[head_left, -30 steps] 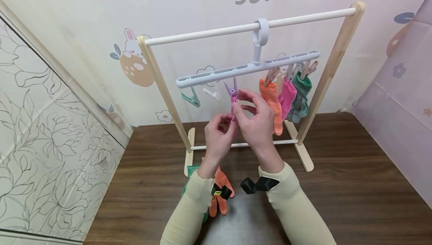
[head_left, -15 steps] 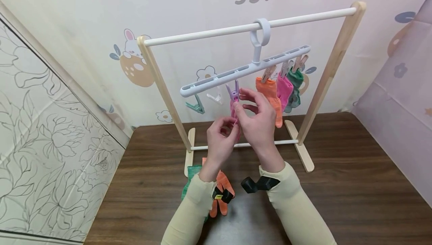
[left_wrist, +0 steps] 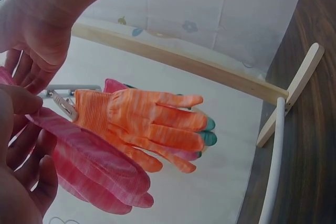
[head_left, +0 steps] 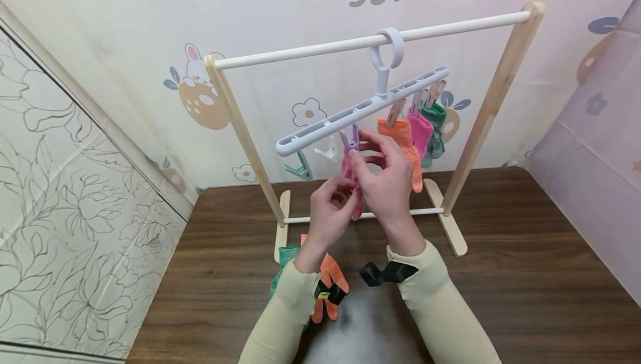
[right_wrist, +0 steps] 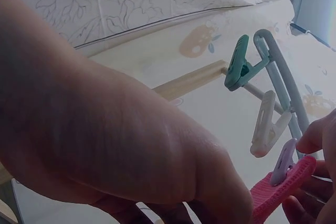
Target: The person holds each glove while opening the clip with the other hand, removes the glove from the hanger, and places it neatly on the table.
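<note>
A pink knit glove (head_left: 348,168) hangs from a purple clothespin (head_left: 353,143) under the grey hanger (head_left: 328,126). My right hand (head_left: 385,180) pinches the glove's cuff just below the clothespin. Lower down, my left hand (head_left: 329,208) pinches the glove between thumb and fingers. The left wrist view shows the pink glove (left_wrist: 100,166) with its fingers dangling past my left hand. From the right wrist, the purple clothespin (right_wrist: 284,162) appears clamped on the pink cuff (right_wrist: 281,186), my right fingertips beside it.
Orange (head_left: 400,136), pink (head_left: 420,130) and green (head_left: 434,124) gloves hang clipped on the hanger's right. A green clothespin (head_left: 299,168) and a white clothespin (head_left: 328,151) hang at left, holding nothing. Orange (head_left: 331,275) and green (head_left: 286,258) gloves lie on the table, partly under my left forearm.
The hanger has turned on its hook: its left end came nearer and rightward, its right end swung back. Both hands shifted slightly right with the glove, the left also lower.
</note>
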Available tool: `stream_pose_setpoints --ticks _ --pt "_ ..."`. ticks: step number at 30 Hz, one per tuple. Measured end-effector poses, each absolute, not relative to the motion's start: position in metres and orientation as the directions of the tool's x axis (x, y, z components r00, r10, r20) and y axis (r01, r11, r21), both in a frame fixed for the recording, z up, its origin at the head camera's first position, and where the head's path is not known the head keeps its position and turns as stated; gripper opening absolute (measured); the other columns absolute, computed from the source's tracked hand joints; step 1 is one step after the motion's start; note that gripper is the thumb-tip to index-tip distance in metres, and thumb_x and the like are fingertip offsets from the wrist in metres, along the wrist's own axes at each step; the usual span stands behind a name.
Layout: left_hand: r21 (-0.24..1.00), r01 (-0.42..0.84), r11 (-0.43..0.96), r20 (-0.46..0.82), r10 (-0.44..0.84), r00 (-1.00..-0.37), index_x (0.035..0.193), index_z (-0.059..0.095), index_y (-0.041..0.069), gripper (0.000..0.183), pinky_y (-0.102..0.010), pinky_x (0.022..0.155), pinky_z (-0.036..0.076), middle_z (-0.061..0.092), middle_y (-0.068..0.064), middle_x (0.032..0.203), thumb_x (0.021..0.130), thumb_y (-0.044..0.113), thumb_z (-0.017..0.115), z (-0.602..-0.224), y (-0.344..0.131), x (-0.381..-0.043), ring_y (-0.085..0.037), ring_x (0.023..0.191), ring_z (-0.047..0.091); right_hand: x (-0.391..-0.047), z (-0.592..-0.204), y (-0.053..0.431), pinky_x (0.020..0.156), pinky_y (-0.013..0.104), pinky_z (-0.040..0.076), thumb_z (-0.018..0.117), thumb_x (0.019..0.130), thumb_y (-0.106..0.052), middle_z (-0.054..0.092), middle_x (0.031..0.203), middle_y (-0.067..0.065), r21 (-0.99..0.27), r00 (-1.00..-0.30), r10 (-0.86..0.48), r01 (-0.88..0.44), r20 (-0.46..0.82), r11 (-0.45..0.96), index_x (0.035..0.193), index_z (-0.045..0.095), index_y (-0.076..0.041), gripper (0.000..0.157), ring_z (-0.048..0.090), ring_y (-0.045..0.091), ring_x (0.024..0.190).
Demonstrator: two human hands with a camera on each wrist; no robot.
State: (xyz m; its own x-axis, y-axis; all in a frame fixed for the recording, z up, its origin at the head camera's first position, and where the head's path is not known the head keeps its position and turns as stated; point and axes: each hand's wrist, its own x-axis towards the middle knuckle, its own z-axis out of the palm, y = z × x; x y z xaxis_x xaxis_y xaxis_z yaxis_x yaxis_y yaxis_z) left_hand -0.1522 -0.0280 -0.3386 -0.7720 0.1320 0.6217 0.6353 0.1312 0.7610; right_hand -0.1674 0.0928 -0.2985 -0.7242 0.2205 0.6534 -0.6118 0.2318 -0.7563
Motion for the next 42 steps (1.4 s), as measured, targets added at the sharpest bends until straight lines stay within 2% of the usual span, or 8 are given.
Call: stream_pose_setpoints --ticks 4,12,22,30,42 --pt "0.753 0.645 0.130 0.628 0.152 -0.764 0.097 0.068 -0.005 0.009 -0.035 0.064 0.053 0.067 -0.016 0.088 0.088 -0.005 0.069 -0.339 -0.028 -0.151 -0.024 0.074 0.059 -0.167 -0.298 0.095 0.082 0.027 0.055 0.073 0.090 -0.013 0.069 0.112 0.005 -0.755 -0.722 0.223 -0.609 0.655 0.244 0.123 0.068 -0.006 0.034 0.067 0.019 0.095" --pt "0.690 0.715 0.114 0.695 0.173 -0.698 0.097 0.067 -0.006 0.012 -0.048 0.060 0.054 0.067 -0.017 0.089 0.086 -0.008 0.070 -0.351 -0.027 -0.158 -0.023 0.073 0.059 -0.165 -0.294 0.099 0.081 0.026 0.055 0.074 0.090 -0.015 0.070 0.112 0.005 -0.770 -0.739 0.225 -0.583 0.635 0.260 0.123 0.068 -0.005 0.035 0.068 0.019 0.090" --pt "0.679 0.728 0.094 0.707 0.182 -0.683 0.098 0.070 0.005 0.009 -0.031 0.061 0.052 0.068 -0.008 0.090 0.090 0.004 0.072 -0.376 -0.026 -0.175 -0.015 0.075 0.060 -0.168 -0.291 0.100 0.077 0.027 0.056 0.075 0.089 -0.012 0.070 0.112 0.007 -0.770 -0.742 0.211 -0.591 0.636 0.239 0.122 0.068 -0.003 0.034 0.069 0.021 0.087" --pt "0.657 0.749 0.088 0.725 0.202 -0.659 0.097 0.069 0.004 0.007 -0.030 0.060 0.053 0.068 -0.009 0.089 0.091 0.006 0.071 -0.375 -0.025 -0.174 -0.014 0.074 0.061 -0.168 -0.287 0.101 0.075 0.024 0.055 0.078 0.087 -0.015 0.070 0.110 0.008 -0.761 -0.728 0.231 -0.588 0.645 0.273 0.122 0.068 -0.003 0.038 0.067 0.018 0.085" --pt "0.663 0.740 0.115 0.716 0.192 -0.671 0.099 0.071 0.005 0.010 -0.029 0.062 0.053 0.067 -0.005 0.090 0.090 0.006 0.073 -0.371 -0.030 -0.171 -0.014 0.076 0.061 -0.167 -0.284 0.104 0.078 0.023 0.055 0.082 0.084 -0.016 0.065 0.102 0.008 -0.735 -0.686 0.268 -0.604 0.676 0.308 0.117 0.071 -0.003 0.037 0.065 0.016 0.089"
